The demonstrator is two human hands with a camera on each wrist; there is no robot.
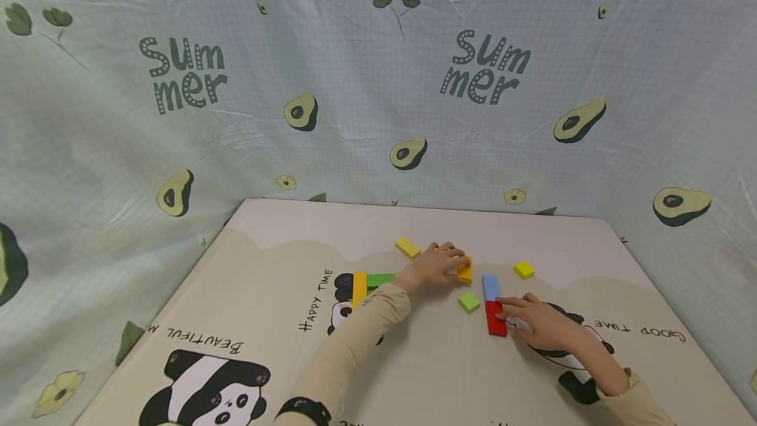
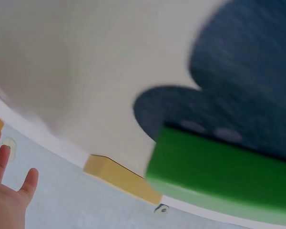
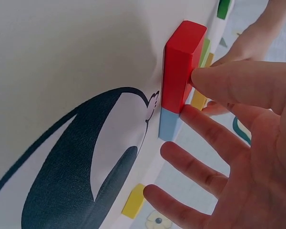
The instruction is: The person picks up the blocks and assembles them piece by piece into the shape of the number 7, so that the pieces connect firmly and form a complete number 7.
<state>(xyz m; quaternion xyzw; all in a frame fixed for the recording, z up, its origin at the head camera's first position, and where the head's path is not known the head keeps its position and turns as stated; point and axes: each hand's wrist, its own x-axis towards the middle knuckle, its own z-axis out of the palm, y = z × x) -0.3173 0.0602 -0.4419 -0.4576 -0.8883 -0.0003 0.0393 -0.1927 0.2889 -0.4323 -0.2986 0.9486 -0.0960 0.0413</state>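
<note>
A: Two hands on the mat (image 1: 284, 347). Item one?

B: Right hand (image 1: 547, 324). Fingers straight and spread, fingertips (image 3: 200, 78) against the long side of a red block (image 1: 495, 318). Nothing is gripped; the touch is flat, from the right of the block.

A: Position of the red block?

B: Flat on the mat, end to end with a blue block (image 1: 490, 286), the two touching in one line, blue on the far end. In the right wrist view the thumb presses the red block's side and the next finger reaches the seam where red meets blue.

A: Item two?

B: Left hand (image 1: 437, 266). Fingers curled over an orange block (image 1: 466, 272) on the mat; only the block's right end shows past the fingertips.

A: Loose stock?

B: Small green square (image 1: 469, 302) between the two hands, apart from both. Small yellow square (image 1: 524, 270) to the right of the blue block. Yellow block (image 1: 407, 248) just beyond the left hand. Long yellow block (image 1: 359, 288) and green block (image 1: 380, 280), touching, beside the left forearm.

A: Surround?

B: Cloth backdrop (image 1: 355, 84) printed with avocados behind the mat.
</note>
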